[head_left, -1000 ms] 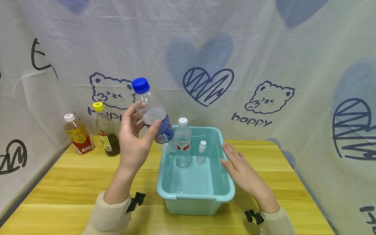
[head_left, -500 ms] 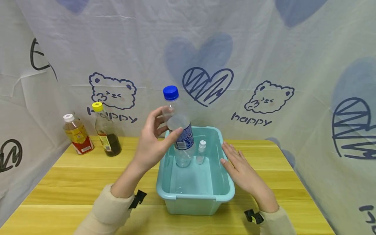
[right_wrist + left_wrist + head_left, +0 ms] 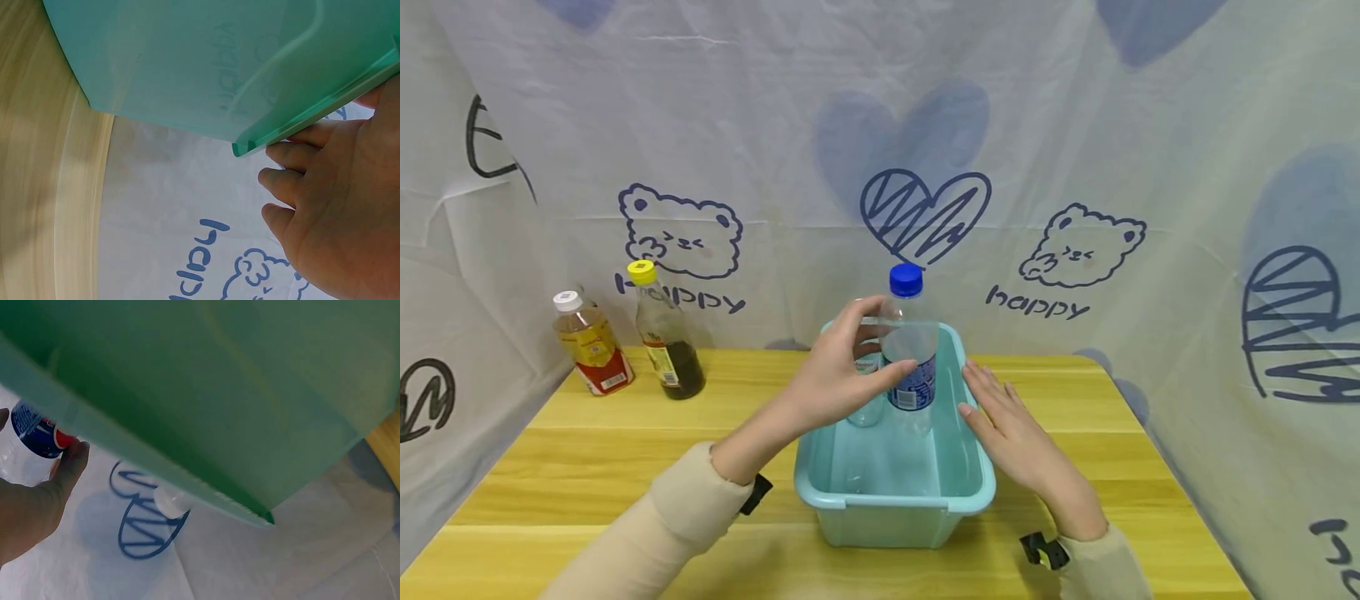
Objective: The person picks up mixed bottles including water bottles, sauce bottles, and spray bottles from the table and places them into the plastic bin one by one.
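Blue-capped bottle (image 3: pixel 917 387) moved right | hands (image 3: pixel 835 379) (image 3: pixel 1018 433): 2 | tub (image 3: pixel 887 523): 1 | yellow cap (image 3: pixel 642 272): 1

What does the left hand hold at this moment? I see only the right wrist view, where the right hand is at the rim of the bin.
Observer: The left hand holds a clear blue-capped bottle.
Operator: Thank you. Is there also another bottle inside the bin?
Observer: Yes, a second clear bottle is in it, partly hidden by the left hand.
Operator: And which things are on the table, to the left of the bin?
Observer: I see a yellow-capped bottle and a white-capped bottle, next to each other.
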`<state>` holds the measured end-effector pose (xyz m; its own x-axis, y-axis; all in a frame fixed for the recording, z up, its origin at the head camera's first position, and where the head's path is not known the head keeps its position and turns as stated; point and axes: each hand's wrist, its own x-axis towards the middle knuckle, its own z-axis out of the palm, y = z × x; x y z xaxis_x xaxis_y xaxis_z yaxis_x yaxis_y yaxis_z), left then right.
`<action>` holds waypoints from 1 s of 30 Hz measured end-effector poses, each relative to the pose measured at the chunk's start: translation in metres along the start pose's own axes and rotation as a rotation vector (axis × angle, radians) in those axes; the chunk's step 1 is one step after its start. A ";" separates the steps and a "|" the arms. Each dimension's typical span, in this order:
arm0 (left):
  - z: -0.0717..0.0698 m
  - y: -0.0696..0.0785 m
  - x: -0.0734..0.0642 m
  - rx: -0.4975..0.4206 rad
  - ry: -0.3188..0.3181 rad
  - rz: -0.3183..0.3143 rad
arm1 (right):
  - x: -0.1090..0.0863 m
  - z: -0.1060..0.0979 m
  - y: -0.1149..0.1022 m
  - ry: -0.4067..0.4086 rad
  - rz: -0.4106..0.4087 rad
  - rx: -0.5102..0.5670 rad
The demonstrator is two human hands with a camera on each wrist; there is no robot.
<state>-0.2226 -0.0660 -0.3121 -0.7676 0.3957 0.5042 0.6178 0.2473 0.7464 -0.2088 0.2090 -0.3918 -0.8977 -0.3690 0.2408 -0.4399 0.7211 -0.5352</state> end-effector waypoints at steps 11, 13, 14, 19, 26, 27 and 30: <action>0.017 -0.025 0.004 0.139 -0.212 -0.078 | 0.001 -0.002 -0.001 -0.007 0.004 -0.005; 0.020 -0.029 0.004 0.155 -0.241 -0.093 | 0.001 -0.002 -0.001 -0.009 0.004 -0.005; 0.021 -0.030 0.004 0.165 -0.254 -0.103 | 0.001 -0.002 -0.001 -0.010 0.003 -0.005; 0.025 -0.038 0.002 0.221 -0.295 -0.118 | 0.001 -0.001 -0.001 -0.012 0.004 -0.005; 0.028 -0.047 0.005 0.328 -0.287 -0.097 | 0.001 0.000 -0.001 -0.002 0.002 -0.010; 0.029 -0.048 0.005 0.329 -0.288 -0.100 | 0.001 0.000 -0.001 -0.001 0.002 -0.010; 0.030 -0.050 0.006 0.324 -0.295 -0.112 | 0.001 0.000 -0.001 0.001 0.001 -0.008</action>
<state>-0.2536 -0.0492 -0.3597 -0.7802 0.5742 0.2482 0.5916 0.5483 0.5911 -0.2089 0.2079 -0.3906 -0.8980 -0.3681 0.2409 -0.4395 0.7263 -0.5285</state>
